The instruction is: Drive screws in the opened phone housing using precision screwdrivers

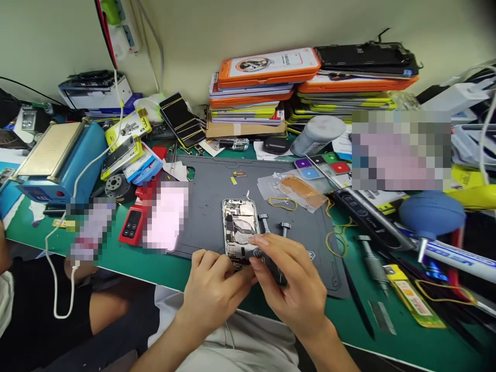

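An opened phone (241,219) lies on the dark grey work mat (209,181), its metal innards and dark flex cables showing. My left hand (217,287) is closed at the phone's lower end, fingers curled, with the index finger reaching along the bottom edge. Over the phone's lower right side is my right hand (296,276), thumb and index fingertip apart, both touching or just above the phone. I see nothing held between them. Two small screwdrivers (285,227) stand or lie just right of the phone, partly behind my right hand. The phone's bottom edge is mostly covered by my fingers.
Left are a blue heating-plate machine (73,165), a red device (132,226) and blurred phones. Stacked orange boxes (267,67) line the wall. On the right lie a blue air blower (432,214), a black pen-like tool (372,217), rubber bands and a screwdriver (374,263). Someone sits at left.
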The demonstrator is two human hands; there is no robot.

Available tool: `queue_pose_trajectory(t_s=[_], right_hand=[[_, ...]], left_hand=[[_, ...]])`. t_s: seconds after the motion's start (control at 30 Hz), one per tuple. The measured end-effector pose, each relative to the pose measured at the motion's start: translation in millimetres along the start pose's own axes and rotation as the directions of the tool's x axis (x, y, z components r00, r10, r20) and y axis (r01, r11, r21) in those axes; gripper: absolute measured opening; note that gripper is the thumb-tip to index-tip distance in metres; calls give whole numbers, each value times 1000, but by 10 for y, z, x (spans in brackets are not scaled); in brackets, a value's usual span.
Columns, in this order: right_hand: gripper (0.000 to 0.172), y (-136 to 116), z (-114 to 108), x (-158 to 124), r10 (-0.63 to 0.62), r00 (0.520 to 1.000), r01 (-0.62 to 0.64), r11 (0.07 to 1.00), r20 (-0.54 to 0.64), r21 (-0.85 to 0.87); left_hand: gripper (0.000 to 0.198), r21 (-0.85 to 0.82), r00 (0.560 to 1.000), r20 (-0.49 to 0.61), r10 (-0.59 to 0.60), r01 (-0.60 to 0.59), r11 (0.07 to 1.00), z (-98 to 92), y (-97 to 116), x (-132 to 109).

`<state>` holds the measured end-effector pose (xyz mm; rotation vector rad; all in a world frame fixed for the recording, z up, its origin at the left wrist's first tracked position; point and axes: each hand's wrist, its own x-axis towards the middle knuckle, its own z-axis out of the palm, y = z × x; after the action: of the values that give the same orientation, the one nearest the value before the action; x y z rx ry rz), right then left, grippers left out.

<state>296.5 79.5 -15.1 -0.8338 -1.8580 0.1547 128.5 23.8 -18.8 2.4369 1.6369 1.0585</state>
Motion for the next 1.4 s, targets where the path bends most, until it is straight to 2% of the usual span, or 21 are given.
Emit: queue_pose_trajectory(t_s=[0.13,0.27,0.43,0.57,0.67,0.77,0.83,0.87,0.97,1.07,1.3,1.4], right_hand=[[80,6,44,-74,18,1000,-18,1000,2,-23],[77,2,42,-103,36,999,-37,997,-7,-63],[76,-3,37,-78,11,1000,-11,998,-4,-54],[72,-6,47,-104,17,1000,-18,999,-24,-32],[57,-24,21,-137,198,976,-186,975,-96,119],[56,-70,-35,-129,458,876,-371,840,-149,396],[58,-105,-66,-103,555,819,-416,747,-143,518],[57,-120,-75,-90,576,808,-426,715,-122,554],[53,-151,-73,-74,561,827,-428,660,-27,617],[54,-160,-53,-90,531,847,-419,644,19,640],[58,-142,-55,-108,519,854,-424,656,34,625],[58,-135,-63,-105,525,850,-427,643,40,636]], left_hand=[[14,-75,997,-25,-71,69,995,-4,-24,-32],[6,-138,988,10,-153,153,979,-38,-54,-56],[9,-287,974,18,-225,220,932,-111,-93,-15],[14,-438,956,41,-289,278,855,-169,-105,32],[21,-456,949,52,-312,301,838,-188,-100,44],[23,-424,956,59,-286,284,860,-181,-91,40],[21,-404,964,54,-262,261,877,-169,-90,33],[19,-392,967,56,-248,250,885,-163,-93,28],[16,-347,972,89,-216,234,908,-149,-107,9],[15,-322,967,135,-216,249,913,-145,-121,-11],[8,-390,960,153,-235,277,878,-162,-114,-16],[12,-423,959,155,-236,281,862,-169,-104,-1]])
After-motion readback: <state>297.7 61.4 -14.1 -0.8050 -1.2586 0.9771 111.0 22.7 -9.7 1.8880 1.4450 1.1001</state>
